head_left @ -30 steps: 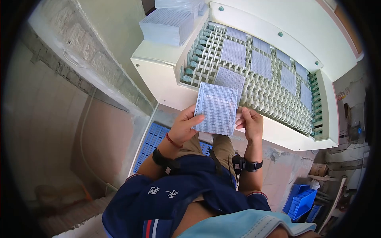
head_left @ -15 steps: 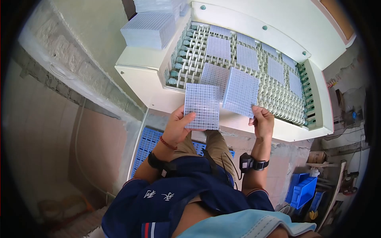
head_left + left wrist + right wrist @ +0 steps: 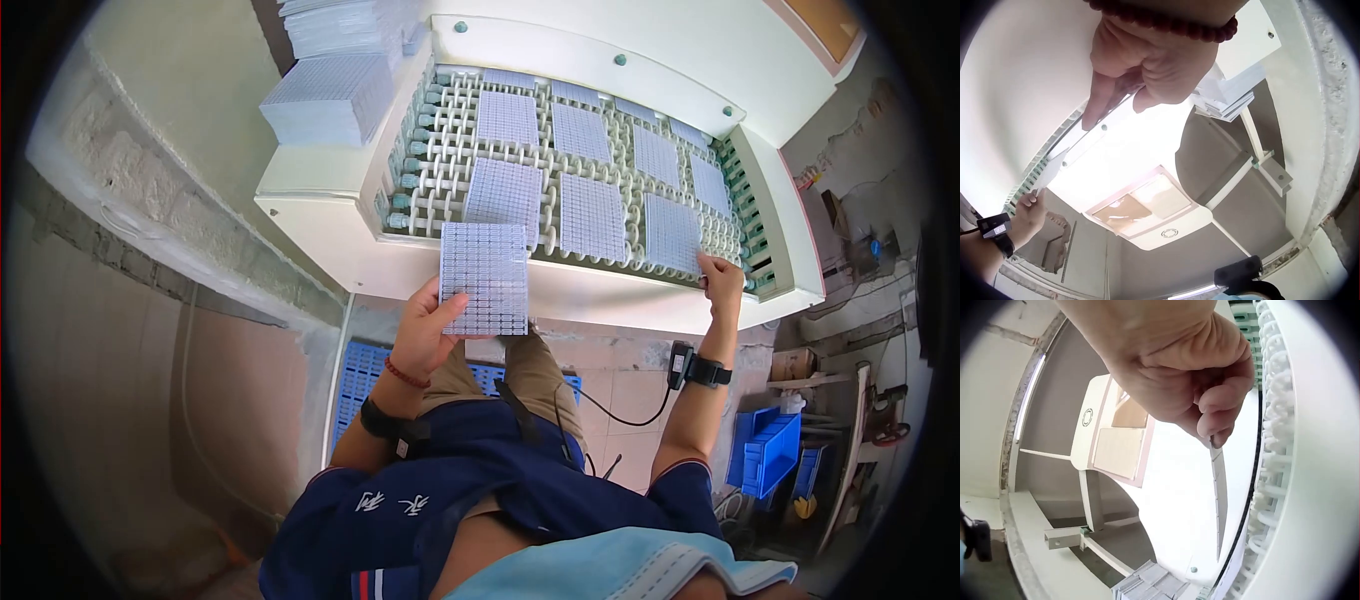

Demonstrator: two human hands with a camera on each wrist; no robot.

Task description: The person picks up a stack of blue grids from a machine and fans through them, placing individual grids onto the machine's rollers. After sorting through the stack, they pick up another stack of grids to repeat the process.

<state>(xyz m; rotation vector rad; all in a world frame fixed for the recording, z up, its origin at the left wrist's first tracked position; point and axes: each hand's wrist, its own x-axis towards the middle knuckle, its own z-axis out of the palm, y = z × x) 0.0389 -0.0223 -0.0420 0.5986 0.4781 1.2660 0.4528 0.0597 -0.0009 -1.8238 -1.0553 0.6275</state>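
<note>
My left hand (image 3: 425,325) grips a stack of thin, pale blue gridded sheets (image 3: 484,278), thumb on top, in front of the machine's near edge. My right hand (image 3: 722,283) pinches the near right corner of a single sheet (image 3: 672,232) over the right part of the roller bed. In the right wrist view that sheet (image 3: 1219,494) is seen edge-on, between the thumb and fingers of the right hand (image 3: 1200,387). Two more sheets lie in the front row, one (image 3: 592,217) flat and one (image 3: 503,192) slanted behind the stack.
Further rows of sheets (image 3: 580,133) lie on the white rollers. Tall stacks (image 3: 328,100) stand on the machine's left ledge. The machine's white front rim (image 3: 590,288) runs below the hands. Blue bins (image 3: 768,452) are at the lower right.
My right hand has moved right with a sheet. Another sheet, carried earlier, now lies in the front row. My left hand still holds the stack, and the view has shifted.
</note>
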